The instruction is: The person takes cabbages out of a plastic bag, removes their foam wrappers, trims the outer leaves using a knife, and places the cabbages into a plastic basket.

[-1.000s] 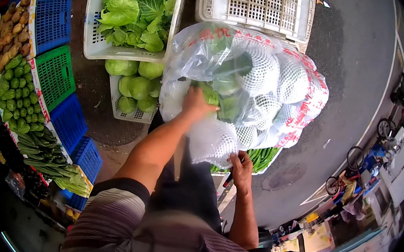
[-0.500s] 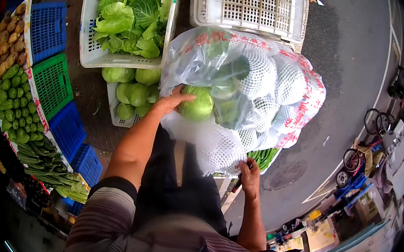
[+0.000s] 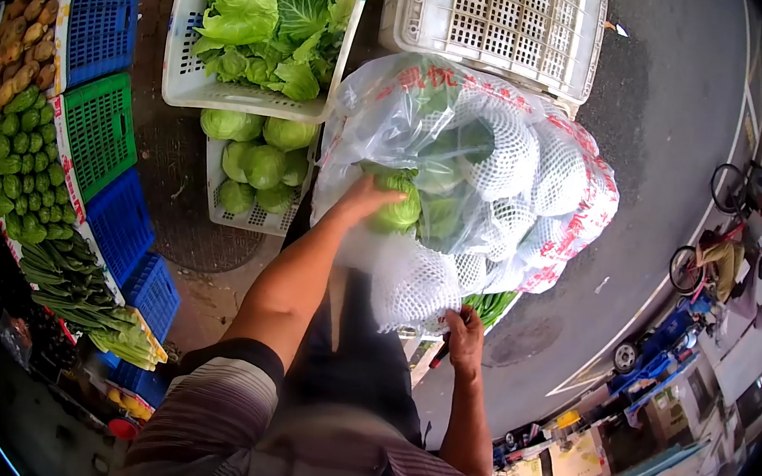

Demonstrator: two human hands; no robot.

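A green cabbage [image 3: 398, 204] lies at the opening of a large clear plastic bag [image 3: 397, 99] with red print. My left hand [image 3: 368, 201] reaches from the left and is closed over the cabbage's upper left side. Inside the bag are several round vegetables in white foam nets [image 3: 506, 163]. At the bag's near edge, my right hand [image 3: 464, 334] pinches the end of a white foam net [image 3: 415, 284] and also holds a thin dark tool with a red part, mostly hidden by the fingers.
A white crate [image 3: 179, 74] of loose leaves stands at the upper left, above a crate of cabbages [image 3: 264, 166]. An upturned white crate [image 3: 402, 15] is at the top. Blue [image 3: 102, 23] and green crates stand beside vegetables at far left. Green beans [image 3: 491, 305] show under the bag.
The foam net no longer lies under my left hand as widely as half a second ago. My left hand has shifted right over the cabbage. The whole view has moved slightly.
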